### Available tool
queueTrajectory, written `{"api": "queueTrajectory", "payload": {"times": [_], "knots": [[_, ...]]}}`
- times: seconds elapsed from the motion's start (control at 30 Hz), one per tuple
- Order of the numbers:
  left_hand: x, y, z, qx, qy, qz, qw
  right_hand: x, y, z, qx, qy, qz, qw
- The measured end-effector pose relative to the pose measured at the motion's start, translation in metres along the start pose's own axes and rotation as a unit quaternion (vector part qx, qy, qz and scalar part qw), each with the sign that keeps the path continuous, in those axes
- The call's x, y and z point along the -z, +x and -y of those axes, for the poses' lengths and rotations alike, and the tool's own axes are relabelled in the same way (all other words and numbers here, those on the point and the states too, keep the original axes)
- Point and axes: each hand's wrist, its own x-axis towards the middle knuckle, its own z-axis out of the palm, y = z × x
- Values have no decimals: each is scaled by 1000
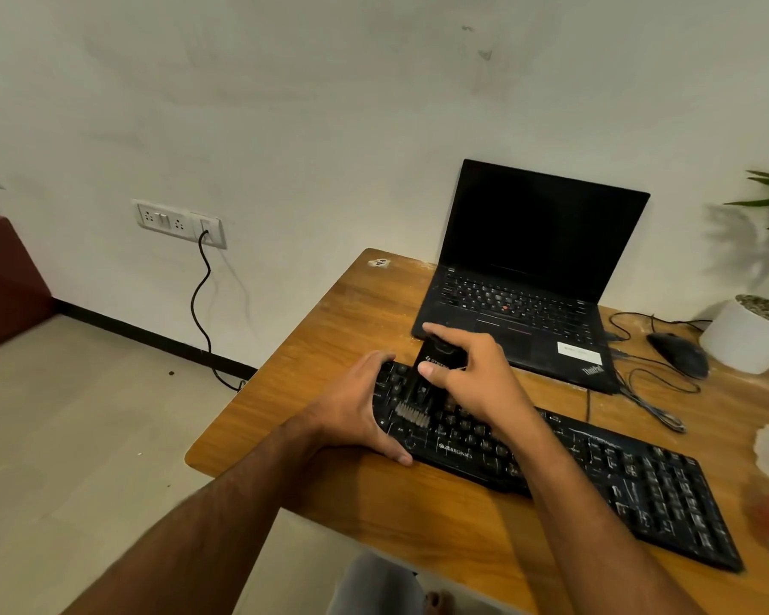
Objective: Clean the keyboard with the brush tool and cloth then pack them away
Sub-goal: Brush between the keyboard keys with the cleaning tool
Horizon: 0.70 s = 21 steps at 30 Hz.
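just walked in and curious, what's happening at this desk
A person is cleaning a black keyboard on a wooden table. The right hand grips a black brush tool, its bristles down on the keys near the keyboard's left end. The left hand holds that end of the keyboard steady. An open laptop sits behind, with a mouse to its right.

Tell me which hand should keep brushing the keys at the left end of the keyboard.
Right. The right hand already grips the brush tool, bristles down on the keyboard. The left hand grips the keyboard's left end, steadying it.
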Motion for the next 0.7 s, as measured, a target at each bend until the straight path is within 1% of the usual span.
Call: {"api": "queueTrajectory", "payload": {"times": [0.07, 0.13, 0.23, 0.33, 0.4, 0.5, 0.57, 0.63, 0.7], "knots": [[0, 0, 1, -2, 3, 0, 1000, -7, -5, -1, 11, -24, -16, 1000], [-1, 0, 2, -1, 5, -1, 1000, -14, -11, -4, 17, -37, 2, 999], [-1, 0, 2, -1, 0, -1, 1000, -5, -9, 0, 11, -43, 36, 998], [-1, 0, 1, -3, 0, -1, 1000, -3, -9, 1, 2, -12, -4, 1000], [-1, 1, 1, -4, 1, 0, 1000, -13, -16, -1, 14, -32, -22, 999], [-1, 0, 1, -3, -4, 1, 1000, -16, -18, 0, 28, -60, 11, 998], [-1, -1, 1, -5, -2, 0, 1000, -7, -14, 5, 20, -61, 32, 997], [-1, -1, 1, -8, -1, 1, 1000, -3, -10, 6, 2, -34, 9, 999], [0, -1, 0, -9, 1, 1, 1000, -9, -15, 8, 10, -34, -9, 999]]}}
